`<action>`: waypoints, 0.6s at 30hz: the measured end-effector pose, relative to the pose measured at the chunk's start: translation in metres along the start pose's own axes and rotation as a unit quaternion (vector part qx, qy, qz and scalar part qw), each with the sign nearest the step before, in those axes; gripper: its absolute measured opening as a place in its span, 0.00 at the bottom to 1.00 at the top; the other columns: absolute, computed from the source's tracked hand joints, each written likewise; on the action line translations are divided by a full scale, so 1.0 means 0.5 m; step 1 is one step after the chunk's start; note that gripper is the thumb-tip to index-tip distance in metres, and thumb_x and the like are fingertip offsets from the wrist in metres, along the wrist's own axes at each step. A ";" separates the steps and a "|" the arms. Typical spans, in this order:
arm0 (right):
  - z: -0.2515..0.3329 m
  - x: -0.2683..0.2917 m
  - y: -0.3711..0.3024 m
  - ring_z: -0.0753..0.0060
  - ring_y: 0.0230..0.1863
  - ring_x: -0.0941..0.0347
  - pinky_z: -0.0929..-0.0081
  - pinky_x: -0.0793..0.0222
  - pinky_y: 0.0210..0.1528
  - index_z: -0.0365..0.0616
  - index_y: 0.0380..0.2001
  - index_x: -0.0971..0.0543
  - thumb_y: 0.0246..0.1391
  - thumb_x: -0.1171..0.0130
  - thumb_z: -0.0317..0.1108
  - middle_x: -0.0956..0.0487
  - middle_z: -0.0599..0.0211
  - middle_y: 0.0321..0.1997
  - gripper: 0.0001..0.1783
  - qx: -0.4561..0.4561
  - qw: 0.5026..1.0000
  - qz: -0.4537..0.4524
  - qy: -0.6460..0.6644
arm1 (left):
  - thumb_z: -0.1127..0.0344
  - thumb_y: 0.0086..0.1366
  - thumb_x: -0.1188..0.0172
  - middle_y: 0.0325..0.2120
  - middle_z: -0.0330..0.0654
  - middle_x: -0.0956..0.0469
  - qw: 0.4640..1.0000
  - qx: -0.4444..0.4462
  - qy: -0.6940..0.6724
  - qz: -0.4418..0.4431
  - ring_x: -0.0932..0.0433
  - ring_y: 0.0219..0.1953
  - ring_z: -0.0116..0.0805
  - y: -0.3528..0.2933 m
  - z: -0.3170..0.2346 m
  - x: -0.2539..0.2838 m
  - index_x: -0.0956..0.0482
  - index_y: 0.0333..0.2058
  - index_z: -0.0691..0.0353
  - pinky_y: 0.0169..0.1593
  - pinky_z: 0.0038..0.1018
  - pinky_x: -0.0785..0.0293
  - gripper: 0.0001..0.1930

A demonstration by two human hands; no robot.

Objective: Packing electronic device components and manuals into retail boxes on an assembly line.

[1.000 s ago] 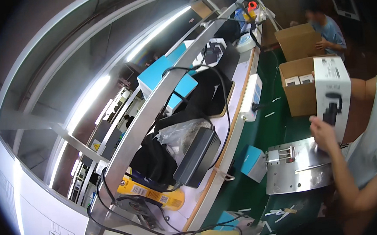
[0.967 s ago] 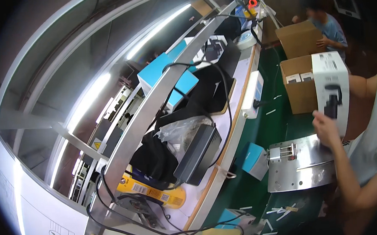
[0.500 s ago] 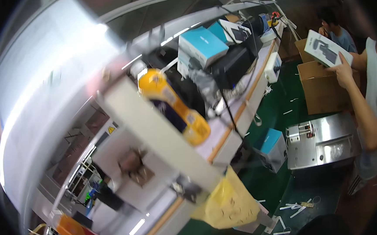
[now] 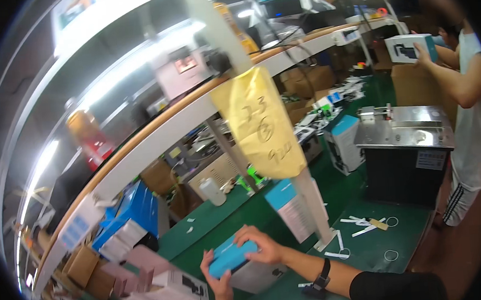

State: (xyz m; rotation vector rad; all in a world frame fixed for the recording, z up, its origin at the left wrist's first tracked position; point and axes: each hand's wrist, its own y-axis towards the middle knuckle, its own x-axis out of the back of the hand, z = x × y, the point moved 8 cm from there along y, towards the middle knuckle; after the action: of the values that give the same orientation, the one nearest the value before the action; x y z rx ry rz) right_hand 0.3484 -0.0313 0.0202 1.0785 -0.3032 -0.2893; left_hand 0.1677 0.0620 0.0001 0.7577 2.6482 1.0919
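Observation:
Low in the view, a white box with a blue top point(image 4: 231, 257) is between my two hands. My left hand point(image 4: 218, 278) holds its left end, thumb and fingers along the side. Across the blue top lies my right hand point(image 4: 263, 245), fingers bent over the far edge. A black band circles my right wrist. To the left of the box stand similar white cartons point(image 4: 180, 291) with a dark device printed on them.
A yellow paper sheet point(image 4: 261, 120) hangs on a shelf post ahead. A metal-topped machine point(image 4: 403, 127) stands right, with white strips point(image 4: 363, 225) scattered before it. A co-worker at far right holds a white-and-blue box point(image 4: 406, 49). A blue bin point(image 4: 133, 213) sits left, under the shelf point(image 4: 155, 122).
The view has swung down from the shelf to the green bench. Both my hands and the box they hold now show. The co-worker's box has been turned and now shows a blue end.

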 end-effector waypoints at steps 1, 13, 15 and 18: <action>0.006 0.004 -0.010 0.51 0.60 0.30 0.51 0.45 0.69 0.45 0.45 0.24 0.50 0.32 0.32 0.23 0.56 0.51 0.19 0.001 1.000 -0.017 -0.022 | 0.51 0.52 0.29 0.62 0.51 0.32 1.000 0.004 -0.007 -0.018 0.49 0.74 0.53 -0.008 -0.016 -0.006 0.32 0.60 0.62 0.73 0.48 0.54 0.39; 0.038 0.024 -0.018 0.45 0.62 0.29 0.35 0.53 0.74 0.39 0.42 0.24 0.51 0.38 0.24 0.23 0.51 0.54 0.13 0.047 0.995 -0.092 -0.011 | 0.70 0.56 0.32 0.51 0.53 0.24 0.989 -0.133 0.061 -0.014 0.33 0.65 0.63 -0.006 -0.057 -0.015 0.17 0.41 0.60 0.67 0.55 0.40 0.12; 0.030 0.029 -0.018 0.45 0.61 0.28 0.33 0.54 0.74 0.39 0.41 0.24 0.52 0.38 0.27 0.22 0.52 0.50 0.12 0.063 0.995 -0.074 -0.009 | 0.68 0.57 0.33 0.50 0.53 0.23 0.985 -0.147 0.090 -0.011 0.33 0.65 0.62 0.002 -0.051 -0.012 0.18 0.41 0.61 0.67 0.55 0.40 0.12; 0.023 0.036 -0.020 0.43 0.58 0.27 0.31 0.49 0.71 0.40 0.39 0.24 0.52 0.38 0.28 0.21 0.52 0.46 0.11 0.089 0.992 -0.078 -0.037 | 0.67 0.56 0.34 0.49 0.53 0.22 0.968 -0.204 0.147 0.018 0.30 0.62 0.62 0.006 -0.063 -0.027 0.20 0.41 0.63 0.64 0.55 0.37 0.13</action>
State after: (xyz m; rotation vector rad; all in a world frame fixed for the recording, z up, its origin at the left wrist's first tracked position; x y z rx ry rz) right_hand 0.3601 -0.0518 0.0180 1.2713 -0.3163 -0.4486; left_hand 0.1694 0.0377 0.0243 0.5990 2.4953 1.8085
